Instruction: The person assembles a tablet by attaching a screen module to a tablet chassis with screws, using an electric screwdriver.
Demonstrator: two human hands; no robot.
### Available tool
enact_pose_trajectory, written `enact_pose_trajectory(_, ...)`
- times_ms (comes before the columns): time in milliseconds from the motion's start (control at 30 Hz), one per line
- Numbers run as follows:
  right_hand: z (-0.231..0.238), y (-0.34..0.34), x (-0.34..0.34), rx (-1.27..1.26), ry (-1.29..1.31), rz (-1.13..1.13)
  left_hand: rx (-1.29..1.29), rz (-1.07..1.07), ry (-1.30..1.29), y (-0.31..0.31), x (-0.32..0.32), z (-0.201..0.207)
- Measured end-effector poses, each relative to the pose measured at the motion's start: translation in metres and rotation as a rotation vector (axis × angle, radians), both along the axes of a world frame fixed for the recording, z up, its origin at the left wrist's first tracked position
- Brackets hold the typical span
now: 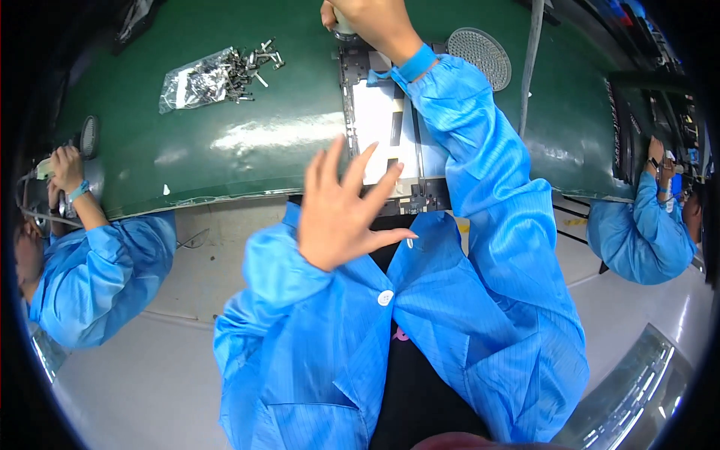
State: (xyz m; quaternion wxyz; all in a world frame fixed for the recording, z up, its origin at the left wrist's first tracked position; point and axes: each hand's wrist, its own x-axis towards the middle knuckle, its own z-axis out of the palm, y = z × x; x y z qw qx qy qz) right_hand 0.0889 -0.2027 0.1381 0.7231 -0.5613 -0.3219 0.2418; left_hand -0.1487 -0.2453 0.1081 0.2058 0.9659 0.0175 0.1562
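Observation:
My left hand (341, 202) hovers open at the table's near edge, its fingers spread, with nothing in it. Behind and just beyond its fingertips lies a flat panel (371, 112) with a white sheet and a dark frame carrying small fittings. My right arm reaches over the panel's right side. At the far end, my right hand (375, 21), with a blue band at the wrist, closes around a pale, rounded thing with a dark rim (343, 28). Most of that thing is hidden by the hand and the picture's upper edge, so its kind does not show.
On the green table (285, 169), a clear plastic bag (196, 81) lies beside a heap of small metal parts (247, 71). A round perforated disc (480, 58) and a grey upright pole (532, 64) stand to the right. Co-workers in blue sleeves (112, 259) sit at both sides.

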Motion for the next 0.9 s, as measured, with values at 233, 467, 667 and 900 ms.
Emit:
enact_pose_trajectory(233, 0.037, -0.058, 0.049, 0.334, -0.208, -0.168, 0.04, 0.164, -0.097, 0.016, 0.018, -0.026)
enact_pose_trajectory(467, 0.028, -0.152, 0.108, 0.133, -0.139, -0.47, 0.267, 0.104, -0.239, 0.155, 0.179, -0.046)
enact_pose_trajectory(667, 0.017, -0.185, 0.131, 0.351, -0.034, -0.599, 0.195, 0.206, -0.081, 0.257, 0.283, -0.059)
enact_pose_trajectory(900, 0.01, -0.183, 0.12, 0.165, -0.108, -0.513, 0.268, 0.336, -0.136, 0.271, 0.329, -0.063)
